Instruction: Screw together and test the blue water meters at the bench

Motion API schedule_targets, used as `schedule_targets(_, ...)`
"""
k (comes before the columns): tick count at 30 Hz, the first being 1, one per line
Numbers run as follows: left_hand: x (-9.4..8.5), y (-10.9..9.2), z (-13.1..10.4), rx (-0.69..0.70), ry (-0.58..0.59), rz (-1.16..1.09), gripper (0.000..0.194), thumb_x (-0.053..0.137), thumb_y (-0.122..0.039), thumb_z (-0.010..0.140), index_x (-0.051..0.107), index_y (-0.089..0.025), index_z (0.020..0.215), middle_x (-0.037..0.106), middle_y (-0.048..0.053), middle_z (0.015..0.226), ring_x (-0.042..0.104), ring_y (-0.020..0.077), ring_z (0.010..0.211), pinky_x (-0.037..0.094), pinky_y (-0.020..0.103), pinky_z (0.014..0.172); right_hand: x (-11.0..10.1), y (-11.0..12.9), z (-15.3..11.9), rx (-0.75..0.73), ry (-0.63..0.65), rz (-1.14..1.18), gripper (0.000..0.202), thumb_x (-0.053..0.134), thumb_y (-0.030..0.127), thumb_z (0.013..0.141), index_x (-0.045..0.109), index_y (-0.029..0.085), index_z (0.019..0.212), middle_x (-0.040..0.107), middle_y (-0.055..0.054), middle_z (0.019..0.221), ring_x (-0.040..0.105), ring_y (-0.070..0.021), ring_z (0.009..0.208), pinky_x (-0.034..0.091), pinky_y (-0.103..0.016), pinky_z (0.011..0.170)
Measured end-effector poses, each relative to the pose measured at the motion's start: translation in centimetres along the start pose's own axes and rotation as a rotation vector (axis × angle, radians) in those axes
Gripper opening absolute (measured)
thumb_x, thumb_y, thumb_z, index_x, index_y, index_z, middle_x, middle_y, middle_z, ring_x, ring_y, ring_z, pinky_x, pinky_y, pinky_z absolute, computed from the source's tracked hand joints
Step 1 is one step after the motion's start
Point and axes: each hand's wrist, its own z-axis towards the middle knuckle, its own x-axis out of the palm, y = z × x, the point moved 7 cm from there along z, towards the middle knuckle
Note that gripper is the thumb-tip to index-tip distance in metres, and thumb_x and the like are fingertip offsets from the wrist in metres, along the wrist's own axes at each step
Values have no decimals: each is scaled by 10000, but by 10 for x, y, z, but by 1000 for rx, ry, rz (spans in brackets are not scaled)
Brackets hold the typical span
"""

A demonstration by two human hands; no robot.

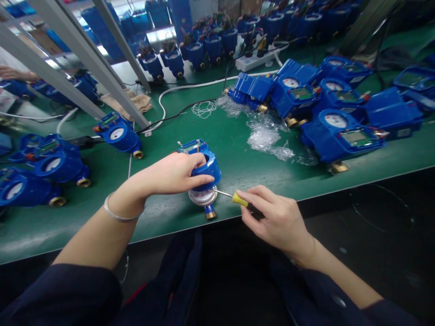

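Observation:
My left hand (186,171) grips the blue plastic housing (211,165) of a water meter, thumb along its near side and fingers hooked into the round opening. Below the housing shows the meter's pale round body (201,197), with a brass threaded end (210,213) pointing at me. In my right hand (277,222) is a screwdriver (239,199) with a yellow and dark handle. Its metal shaft points left, and the tip meets the seam between housing and body; the tip itself is hidden.
Several blue water meters (336,120) crowd the right of the green bench (163,203), beside crumpled clear plastic wrap (263,138). More meters (54,163) stand at left. A grey metal post (115,68), white cable (166,97) and power strip (254,60) lie beyond. Another person's hand (16,73) shows far left.

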Motion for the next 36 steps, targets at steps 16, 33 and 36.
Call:
schedule_targets(16,0,1,0,-5,29,-42,323,512,-532,946,495,-214,891,549,-20,714,528,163,636,313,294,606,-2,2,-19,-59,154,19,227,589,170,894,719,144,1079,754,-55,897,693,-170,671,533,-297,625)
schedule_targets(33,1,1,2,6,9,-44,329,509,-543,944,487,-221,883,550,-20,709,519,165,620,313,294,597,-3,9,-6,-137,114,-48,228,594,157,884,717,136,1075,760,-48,894,674,-165,669,492,-295,615)
schedule_targets(36,1,1,2,4,7,-49,329,504,-545,945,488,-221,883,551,-19,713,522,165,623,315,294,600,-5,1,3,-87,61,-102,227,600,174,894,725,127,1077,760,-60,908,687,-177,693,500,-299,639)
